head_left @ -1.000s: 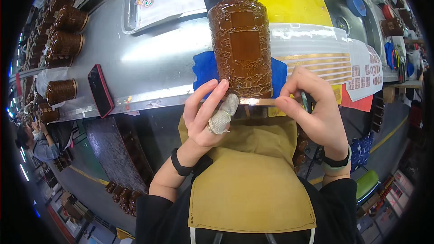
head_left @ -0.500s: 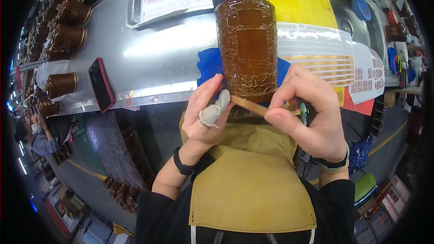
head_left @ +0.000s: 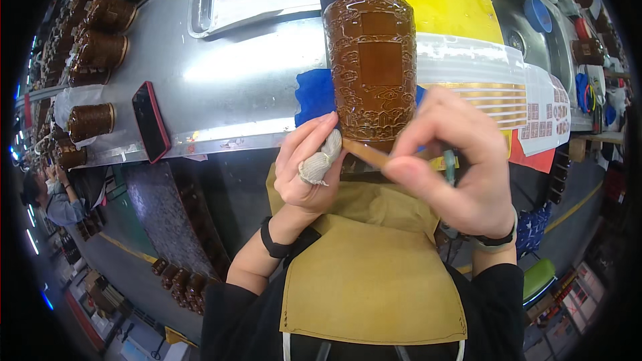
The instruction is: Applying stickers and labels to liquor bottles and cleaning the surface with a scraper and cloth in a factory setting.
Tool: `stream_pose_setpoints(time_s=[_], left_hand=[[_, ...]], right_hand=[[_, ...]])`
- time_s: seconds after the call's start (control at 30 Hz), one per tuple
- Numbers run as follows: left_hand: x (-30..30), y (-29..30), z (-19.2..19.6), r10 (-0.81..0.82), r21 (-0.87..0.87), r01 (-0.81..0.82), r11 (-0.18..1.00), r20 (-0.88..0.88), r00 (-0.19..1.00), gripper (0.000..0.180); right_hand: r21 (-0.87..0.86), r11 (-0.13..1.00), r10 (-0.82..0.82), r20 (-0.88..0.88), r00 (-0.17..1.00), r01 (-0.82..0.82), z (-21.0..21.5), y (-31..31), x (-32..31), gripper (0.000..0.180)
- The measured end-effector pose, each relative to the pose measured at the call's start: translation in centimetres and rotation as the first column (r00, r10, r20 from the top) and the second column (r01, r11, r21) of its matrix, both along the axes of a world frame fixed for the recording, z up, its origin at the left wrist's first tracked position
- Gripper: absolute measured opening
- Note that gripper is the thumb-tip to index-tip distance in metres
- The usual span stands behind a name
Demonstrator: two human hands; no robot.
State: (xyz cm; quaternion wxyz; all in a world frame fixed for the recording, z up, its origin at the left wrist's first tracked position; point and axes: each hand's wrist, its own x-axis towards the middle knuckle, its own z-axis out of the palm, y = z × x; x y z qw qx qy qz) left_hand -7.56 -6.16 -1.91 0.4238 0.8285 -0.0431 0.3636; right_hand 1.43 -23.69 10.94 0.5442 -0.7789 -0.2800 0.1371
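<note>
1. Spans the upper frame: grey metal workbench (head_left: 221, 80); carries at its far side a shallow metal tray (head_left: 200, 0) with small coloured stickers inside; to the right a yellow sheet (head_left: 441, 0), then white label sheets (head_left: 535, 103) printed with gold stripes and rows of small red squares; under the bottle a blue cloth (head_left: 313, 93).
2. Lies below the hands: tan apron (head_left: 368, 274) over black sleeves.
3. Stands at centre, base toward the wearer, neck pointing away: brown embossed bottle (head_left: 376, 67) with a plain rectangular panel on its front; sits lower and larger in view than a second ago, so drawn closer to the head.
4. Right hand (head_left: 455, 167): clenched on a thin tan strip (head_left: 364, 152), pinched at the bottle's base; fingers now curled further over than a second ago, reading as the strip being pressed along the bottom edge.
5. Left hand (head_left: 307, 174): grasps the bottle's lower left side; thumb wrapped in a grey-white cloth guard (head_left: 319, 164), touching the strip end.
6. Lines the left edge: row of similar brown bottles (head_left: 100, 27) lying on their sides; beside them a dark phone with red rim (head_left: 150, 122).
</note>
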Motion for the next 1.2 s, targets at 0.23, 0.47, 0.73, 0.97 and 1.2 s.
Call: stream_pose_setpoints(time_s=[0.23,0.47,0.73,0.97,1.2], left_hand=[[0.2,0.1,-0.2,-0.05,0.017,0.049,0.999,0.069,0.996,0.038],[0.1,0.0,0.0,-0.041,0.017,0.04,0.999,0.017,0.999,0.041],[-0.1,0.0,0.2,-0.023,0.096,0.022,0.995,0.004,1.0,0.047],[-0.2,-0.1,0.9,-0.051,0.161,0.054,0.985,-0.022,0.998,0.041],[0.3,-0.9,1.1,-0.019,0.312,0.0,0.95,0.058,0.998,0.03]], right_hand=[[-0.211,0.968,-0.148,-0.038,0.988,0.137,-0.8,-4.1,-0.5,0.014],[-0.229,0.962,-0.169,-0.065,0.983,0.151,-0.6,-4.4,-1.0,0.017],[-0.24,0.954,-0.202,-0.075,0.976,0.179,-2.2,-4.7,-1.0,0.016],[-0.249,0.949,-0.227,-0.107,0.968,0.195,-2.7,-4.7,-1.1,0.016],[-0.219,0.958,-0.21,-0.094,0.973,0.186,-3.1,-4.3,-1.0,0.016]])
